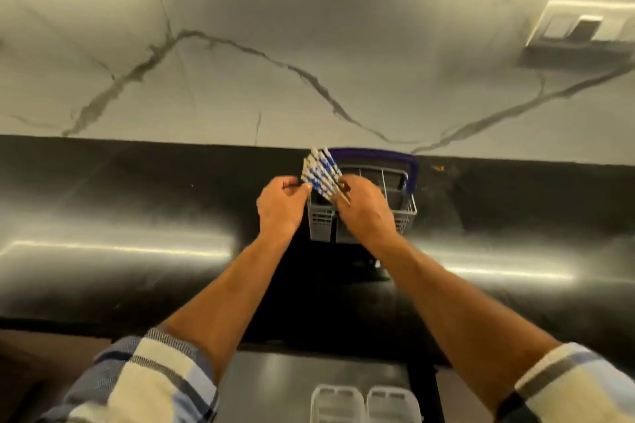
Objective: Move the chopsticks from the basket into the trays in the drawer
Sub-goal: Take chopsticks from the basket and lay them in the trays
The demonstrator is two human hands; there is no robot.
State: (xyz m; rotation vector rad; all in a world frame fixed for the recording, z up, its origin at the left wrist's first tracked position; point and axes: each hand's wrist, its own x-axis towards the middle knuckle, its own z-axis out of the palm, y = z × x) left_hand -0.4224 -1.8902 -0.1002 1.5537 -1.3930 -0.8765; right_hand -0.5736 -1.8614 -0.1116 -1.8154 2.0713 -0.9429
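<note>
A grey plastic cutlery basket with a purple handle stands on the black countertop against the wall. Over its left side, both my hands hold a bundle of several blue-and-white patterned chopsticks, tilted up and to the left. My left hand pinches the bundle's left edge with curled fingers. My right hand grips its lower right part. Two clear plastic trays lie in the open drawer at the bottom of the view, with nothing seen inside them.
The glossy black countertop runs the full width, backed by a marble-patterned wall. A wall socket sits at the upper right. The drawer's dark floor lies between my sleeves.
</note>
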